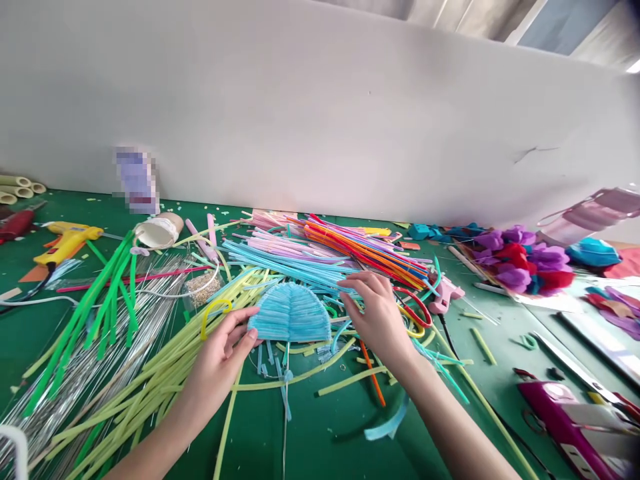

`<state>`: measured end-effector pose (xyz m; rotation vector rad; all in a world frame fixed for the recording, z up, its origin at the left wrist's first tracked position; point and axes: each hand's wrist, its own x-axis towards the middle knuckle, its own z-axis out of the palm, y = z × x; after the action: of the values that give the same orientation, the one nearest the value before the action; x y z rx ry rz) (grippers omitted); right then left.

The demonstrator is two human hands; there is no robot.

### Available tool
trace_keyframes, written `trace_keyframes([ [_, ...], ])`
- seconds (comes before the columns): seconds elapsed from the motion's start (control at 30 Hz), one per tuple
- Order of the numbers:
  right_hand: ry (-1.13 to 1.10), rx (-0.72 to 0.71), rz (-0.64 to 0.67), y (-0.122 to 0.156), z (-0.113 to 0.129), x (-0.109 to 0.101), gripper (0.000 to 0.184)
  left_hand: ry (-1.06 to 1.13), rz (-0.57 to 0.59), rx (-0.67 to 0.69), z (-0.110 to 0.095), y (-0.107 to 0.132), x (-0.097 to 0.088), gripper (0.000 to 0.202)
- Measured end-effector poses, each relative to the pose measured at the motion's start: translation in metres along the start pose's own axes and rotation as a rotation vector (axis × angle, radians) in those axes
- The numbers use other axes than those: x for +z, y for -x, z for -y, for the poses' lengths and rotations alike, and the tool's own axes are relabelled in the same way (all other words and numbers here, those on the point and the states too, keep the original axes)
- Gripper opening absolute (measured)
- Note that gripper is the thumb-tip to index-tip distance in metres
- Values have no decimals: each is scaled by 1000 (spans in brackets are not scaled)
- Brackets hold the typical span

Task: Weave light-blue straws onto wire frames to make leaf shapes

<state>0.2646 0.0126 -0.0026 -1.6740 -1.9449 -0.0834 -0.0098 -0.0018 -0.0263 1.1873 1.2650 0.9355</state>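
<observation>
My left hand [227, 347] pinches the left corner of a light blue fan-shaped petal [290, 313], made of pipe cleaners laid side by side. A thin wire stem [286, 427] runs down from the middle of its flat edge. To the right of the petal, apart from it, my right hand [373, 313] hovers with bent fingers spread and nothing visible in them. Its fingertips are close to a bundle of light blue pipe cleaners [280, 262]; whether they touch it, I cannot tell. Blue offcuts [270, 360] lie below the petal.
Yellow-green pipe cleaners [165, 373] and silvery wires [150, 313] spread on the left, near a yellow glue gun [70, 241]. A pink glue gun [447, 293], scissors [575, 367] and a magenta device [565, 420] are on the right. Purple and red flowers [525, 257] sit behind, before a white wall.
</observation>
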Motion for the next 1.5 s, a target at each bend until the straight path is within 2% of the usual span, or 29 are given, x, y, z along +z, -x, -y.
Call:
trace_keyframes([
  [0.13, 29, -56, 98, -29, 24, 22, 20, -10, 25, -12, 0, 1, -1, 42],
  [0.3, 120, -73, 167, -54, 30, 49, 19, -2, 27, -12, -4, 2, -1, 39],
  [0.43, 88, -76, 189, -57, 31, 54, 13, 11, 29, -35, -6, 2, -1, 37],
  [0.6, -97, -10, 69, -56, 31, 36, 11, 25, 20, -39, -6, 1, -1, 36],
  [0.77, -410, 155, -40, -53, 32, 2, 14, 72, 19, -42, -5, 0, 0, 39],
  [0.87, -607, 217, -60, -41, 30, -19, 25, 142, -6, -69, -5, 0, 0, 39],
  [0.93, -640, 231, -96, -27, 24, -29, 25, 217, -48, -84, -7, 1, -1, 39],
  [1.03, -488, 232, -196, 0, 12, -34, 16, 341, -139, -91, -12, 2, -5, 39],
  [1.17, -160, 105, -280, 30, -5, -31, 13, 489, -233, -90, -17, 0, -9, 34],
  [1.3, 54, 73, -382, 41, -18, -30, 11, 566, -217, -58, -15, -4, -10, 29],
  [1.5, 170, 77, -429, 41, -24, -35, 11, 591, -177, -32, -12, -5, -9, 28],
])
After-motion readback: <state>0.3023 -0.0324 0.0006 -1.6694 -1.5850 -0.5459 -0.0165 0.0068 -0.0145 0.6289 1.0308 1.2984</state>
